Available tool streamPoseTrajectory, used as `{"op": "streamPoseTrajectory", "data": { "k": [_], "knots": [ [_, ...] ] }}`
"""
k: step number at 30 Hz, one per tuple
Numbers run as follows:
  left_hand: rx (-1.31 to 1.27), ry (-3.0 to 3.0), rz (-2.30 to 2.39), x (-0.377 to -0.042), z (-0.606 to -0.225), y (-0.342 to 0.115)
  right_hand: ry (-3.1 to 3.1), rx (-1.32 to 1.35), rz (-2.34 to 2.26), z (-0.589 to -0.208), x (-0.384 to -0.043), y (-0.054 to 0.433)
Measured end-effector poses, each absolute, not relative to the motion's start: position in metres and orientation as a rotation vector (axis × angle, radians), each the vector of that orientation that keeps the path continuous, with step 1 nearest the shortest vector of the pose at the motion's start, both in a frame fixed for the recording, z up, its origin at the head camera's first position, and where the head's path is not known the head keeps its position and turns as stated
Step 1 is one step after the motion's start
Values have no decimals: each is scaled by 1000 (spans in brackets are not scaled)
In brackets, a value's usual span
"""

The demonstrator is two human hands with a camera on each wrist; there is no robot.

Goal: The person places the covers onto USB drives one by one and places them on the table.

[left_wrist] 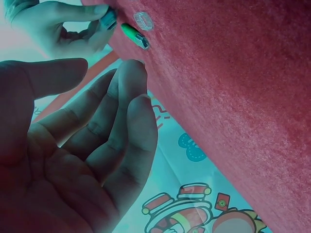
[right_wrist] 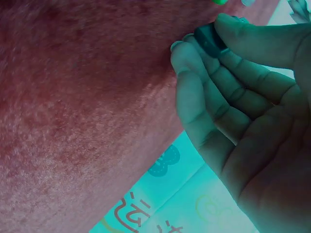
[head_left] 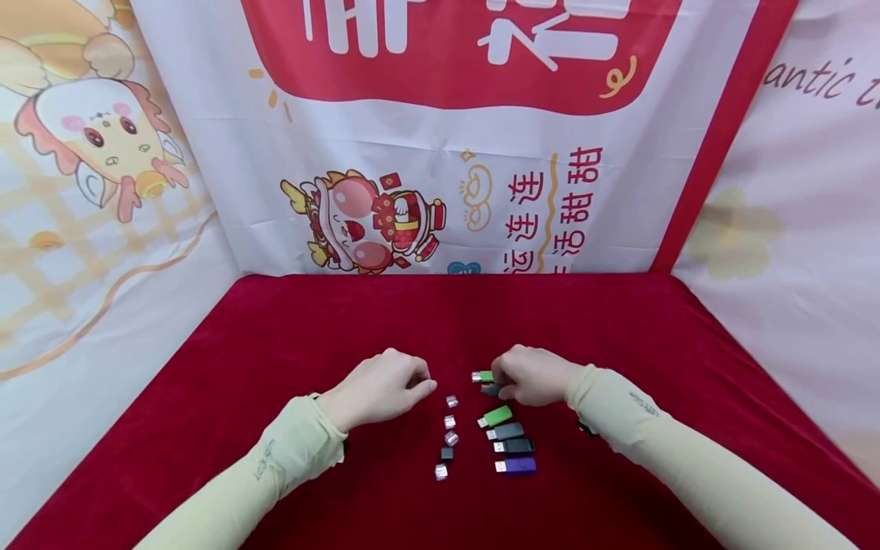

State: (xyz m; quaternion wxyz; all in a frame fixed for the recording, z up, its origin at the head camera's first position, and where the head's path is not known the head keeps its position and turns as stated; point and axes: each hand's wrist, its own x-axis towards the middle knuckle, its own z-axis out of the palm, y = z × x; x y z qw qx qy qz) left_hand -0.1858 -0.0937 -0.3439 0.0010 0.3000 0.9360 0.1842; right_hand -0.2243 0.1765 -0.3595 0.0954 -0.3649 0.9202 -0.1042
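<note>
One dark USB stick, pinched in our right hand.
From the head, we see a far green stick just beyond it by the same fingertips, while a near green stick, grey stick, black stick and purple stick lie on our side of those fingers; our left hand has its fingers loosely curved, and to the right of its fingertips, running toward us, lie four clear caps and a black cap on the red cloth. From the left wrist, we see that thumb apart from its fingers, a green stick and clear cap beyond the fingertips. From the right wrist, we see thumb and fingers gripping the dark USB stick.
</note>
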Motion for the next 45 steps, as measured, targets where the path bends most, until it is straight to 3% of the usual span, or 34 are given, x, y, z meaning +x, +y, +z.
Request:
{"op": "streamPoseTrajectory", "data": {
  "k": [17, 45],
  "knots": [
    [967, 2888, 617, -193, -347, -82, 2719, -1164, -746, -335, -212, 187],
    [949, 2898, 671, -212, -329, -64, 2689, -1186, -819, -298, -213, 201]
  ]
}}
